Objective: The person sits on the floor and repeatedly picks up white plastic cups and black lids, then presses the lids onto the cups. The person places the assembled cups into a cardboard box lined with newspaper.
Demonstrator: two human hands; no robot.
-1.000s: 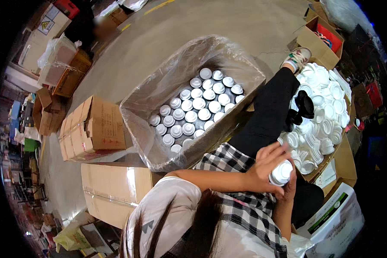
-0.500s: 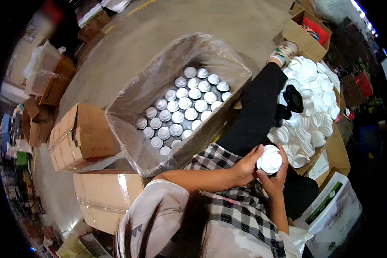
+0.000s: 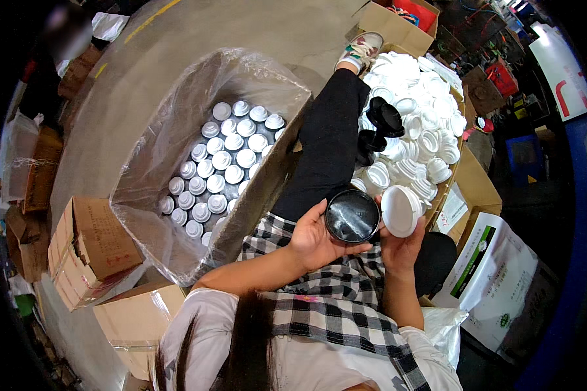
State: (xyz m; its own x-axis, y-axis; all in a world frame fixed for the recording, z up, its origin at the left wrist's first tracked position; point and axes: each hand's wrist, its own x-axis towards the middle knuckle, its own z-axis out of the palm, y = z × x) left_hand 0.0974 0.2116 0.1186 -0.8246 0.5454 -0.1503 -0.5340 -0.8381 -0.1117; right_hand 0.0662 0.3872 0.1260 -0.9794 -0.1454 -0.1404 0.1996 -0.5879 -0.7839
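Observation:
My left hand [image 3: 312,240] is closed round the rim of a round black cap [image 3: 352,216], its shiny hollow face turned up. Beside it, my right hand [image 3: 400,249] grips a round white lid [image 3: 400,211], tilted with its flat disc facing me. The two pieces are close together above my lap. Just beyond them lies a large heap of white plastic lids [image 3: 430,140] in an open carton. A few black caps [image 3: 386,117] rest on the near side of that heap.
Left of my leg stands a plastic-lined carton [image 3: 151,169] holding rows of white stepped caps [image 3: 221,159]. Closed cardboard boxes [image 3: 98,244] sit at the left. A small box [image 3: 398,27] stands beyond my foot. At the right lies a printed white carton [image 3: 496,280].
Both hands were together around one white stepped cap. Now they are apart, the left with a black cap and the right with a white lid. The view has swung right.

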